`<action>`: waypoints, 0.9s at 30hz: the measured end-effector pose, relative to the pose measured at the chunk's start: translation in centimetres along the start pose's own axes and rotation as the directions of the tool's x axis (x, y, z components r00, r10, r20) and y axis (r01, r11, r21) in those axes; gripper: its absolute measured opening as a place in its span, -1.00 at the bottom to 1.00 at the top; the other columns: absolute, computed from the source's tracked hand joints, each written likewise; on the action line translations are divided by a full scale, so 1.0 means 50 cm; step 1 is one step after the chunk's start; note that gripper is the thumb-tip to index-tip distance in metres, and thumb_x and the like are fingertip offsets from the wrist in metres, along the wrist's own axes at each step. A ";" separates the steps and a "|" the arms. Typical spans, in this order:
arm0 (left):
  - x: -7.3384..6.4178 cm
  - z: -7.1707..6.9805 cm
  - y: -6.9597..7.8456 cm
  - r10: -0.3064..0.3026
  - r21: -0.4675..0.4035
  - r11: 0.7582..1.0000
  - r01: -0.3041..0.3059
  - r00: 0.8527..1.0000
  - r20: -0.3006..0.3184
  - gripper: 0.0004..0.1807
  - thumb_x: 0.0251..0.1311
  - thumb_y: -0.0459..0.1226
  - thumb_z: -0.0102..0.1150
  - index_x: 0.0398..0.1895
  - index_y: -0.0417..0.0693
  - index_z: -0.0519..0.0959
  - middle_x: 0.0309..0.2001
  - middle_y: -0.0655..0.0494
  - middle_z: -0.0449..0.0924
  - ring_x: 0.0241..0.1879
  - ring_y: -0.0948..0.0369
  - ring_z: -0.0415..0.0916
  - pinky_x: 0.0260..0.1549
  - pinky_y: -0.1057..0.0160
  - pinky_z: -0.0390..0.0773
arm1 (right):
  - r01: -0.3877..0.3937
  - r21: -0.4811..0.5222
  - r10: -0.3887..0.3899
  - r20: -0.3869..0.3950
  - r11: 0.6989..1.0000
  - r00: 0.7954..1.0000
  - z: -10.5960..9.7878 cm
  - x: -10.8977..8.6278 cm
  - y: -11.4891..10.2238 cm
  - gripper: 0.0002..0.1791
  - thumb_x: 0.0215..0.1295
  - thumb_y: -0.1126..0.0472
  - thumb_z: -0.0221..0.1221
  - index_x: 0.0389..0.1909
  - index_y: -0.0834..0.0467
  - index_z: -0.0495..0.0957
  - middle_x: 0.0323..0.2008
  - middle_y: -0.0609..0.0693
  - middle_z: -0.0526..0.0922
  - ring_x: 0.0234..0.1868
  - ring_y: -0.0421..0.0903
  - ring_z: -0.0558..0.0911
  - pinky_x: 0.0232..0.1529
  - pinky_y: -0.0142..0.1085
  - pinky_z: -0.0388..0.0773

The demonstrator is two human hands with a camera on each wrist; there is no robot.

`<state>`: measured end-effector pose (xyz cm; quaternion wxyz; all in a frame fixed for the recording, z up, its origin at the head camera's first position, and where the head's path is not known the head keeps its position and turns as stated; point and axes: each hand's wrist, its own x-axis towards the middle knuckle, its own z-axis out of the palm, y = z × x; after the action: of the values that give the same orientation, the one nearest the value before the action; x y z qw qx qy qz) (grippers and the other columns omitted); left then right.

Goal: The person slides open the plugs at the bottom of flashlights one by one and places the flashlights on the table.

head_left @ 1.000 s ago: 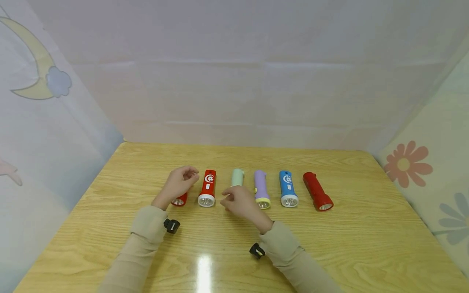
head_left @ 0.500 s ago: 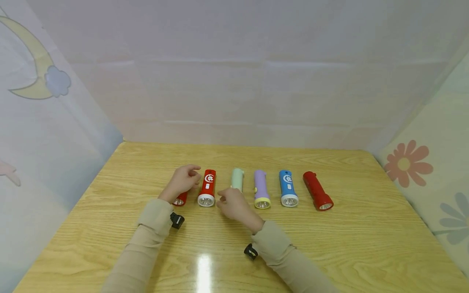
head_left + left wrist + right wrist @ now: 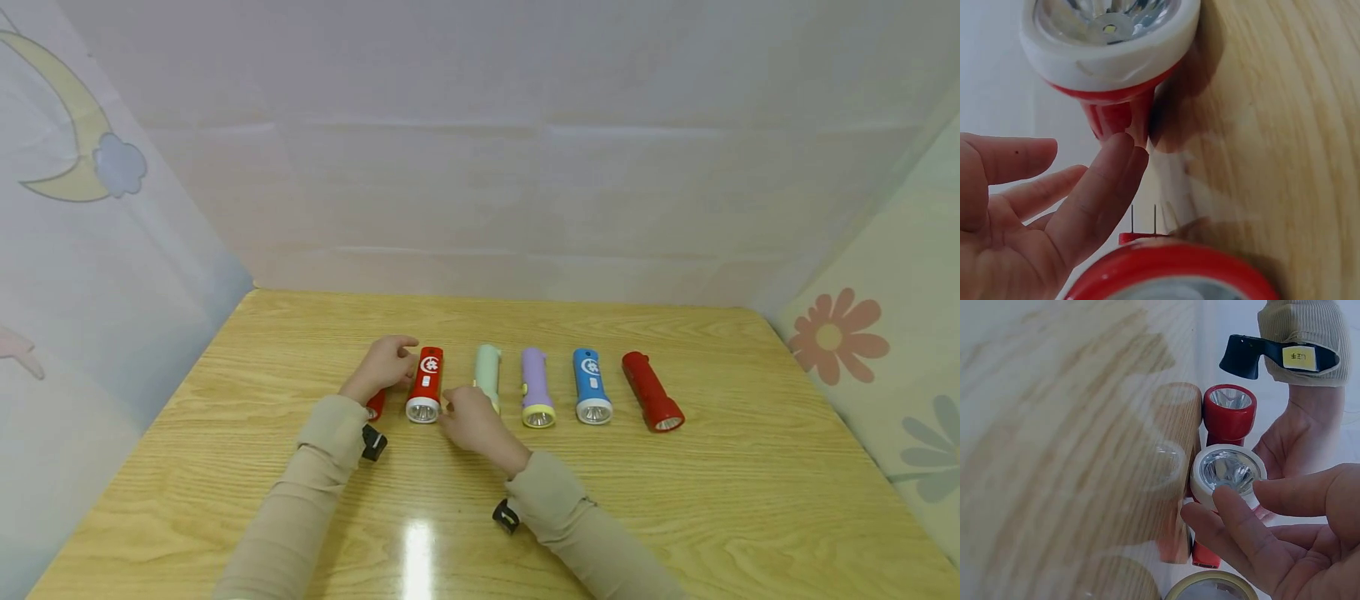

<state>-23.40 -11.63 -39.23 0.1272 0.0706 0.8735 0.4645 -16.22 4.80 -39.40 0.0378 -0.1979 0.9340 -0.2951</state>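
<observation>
A red flashlight with a white head (image 3: 425,379) lies between my two hands. My left hand (image 3: 384,367) reaches over the leftmost red flashlight (image 3: 375,406), partly hidden beneath it. In the left wrist view its relaxed fingers (image 3: 1094,194) come right at the red barrel (image 3: 1110,115) of the white-headed flashlight. On the other side, my right hand (image 3: 474,421) has its fingertips close to that flashlight's white rim (image 3: 1200,484), thumb and fingers apart. The mint-green flashlight (image 3: 487,371) lies just behind the right hand, its lower end partly covered.
To the right along the row lie a lilac flashlight (image 3: 535,379) with a yellow rim, a blue one (image 3: 590,379) with a white head and a tilted dark red one (image 3: 648,390). The wooden table (image 3: 712,500) ends at a pale cloth backdrop (image 3: 480,208).
My left hand has moved right, toward the white-headed red flashlight. My right hand has shifted slightly left toward it, uncovering more of the mint-green one. The flashlights stay in place.
</observation>
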 end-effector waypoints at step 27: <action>0.028 0.028 -0.007 -0.074 0.031 0.997 0.074 0.997 0.002 -0.58 0.28 -0.40 -0.20 0.21 -0.28 0.32 -0.14 -0.25 0.50 -0.52 0.18 0.48 -0.58 0.29 0.55 | -0.044 0.019 0.044 -0.001 0.999 0.999 0.012 0.015 -0.009 -0.82 0.12 0.34 0.19 -0.62 0.24 0.48 -0.71 -0.07 0.37 -0.69 -0.21 0.30 -0.71 -0.44 0.22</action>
<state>-24.32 -10.39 -40.49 0.1446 0.0410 0.8823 0.4460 -16.64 3.88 -39.60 0.0455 -0.1766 0.9353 -0.3033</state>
